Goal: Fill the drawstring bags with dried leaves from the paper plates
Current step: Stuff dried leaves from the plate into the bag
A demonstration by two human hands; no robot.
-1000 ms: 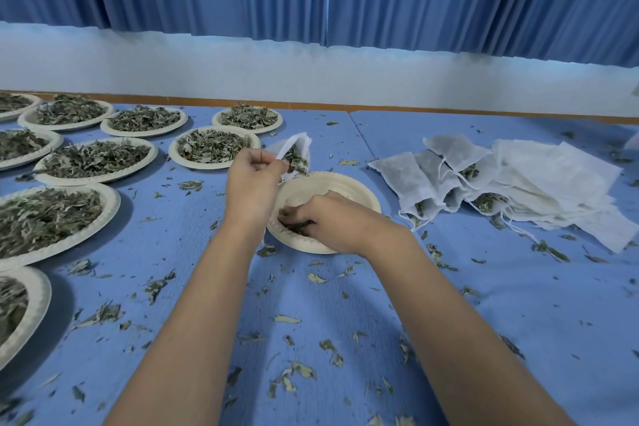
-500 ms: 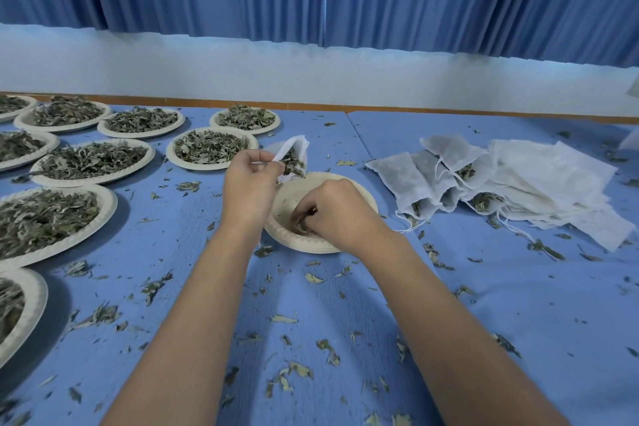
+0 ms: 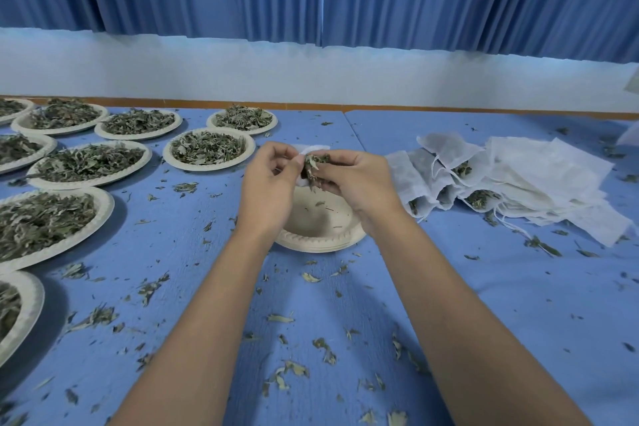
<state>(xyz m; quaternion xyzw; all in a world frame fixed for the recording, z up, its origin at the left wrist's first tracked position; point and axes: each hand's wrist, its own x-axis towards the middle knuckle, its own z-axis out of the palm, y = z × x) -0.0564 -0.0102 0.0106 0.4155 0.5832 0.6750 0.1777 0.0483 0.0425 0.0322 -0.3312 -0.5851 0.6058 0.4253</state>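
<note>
My left hand (image 3: 268, 183) pinches the rim of a small white drawstring bag (image 3: 313, 150) above a nearly bare paper plate (image 3: 318, 235). My right hand (image 3: 359, 180) grips a clump of dried leaves (image 3: 314, 164) right at the bag's mouth. Most of the bag is hidden behind both hands. Only a few leaf bits lie in the plate below.
Several paper plates heaped with dried leaves (image 3: 207, 149) fill the left of the blue table (image 3: 484, 287). A pile of white bags (image 3: 518, 180), some holding leaves, lies at the right. Loose leaf scraps are scattered across the table.
My right hand has risen from the plate with a clump of leaves and come up to the bag's mouth. My left hand has kept holding the bag.
</note>
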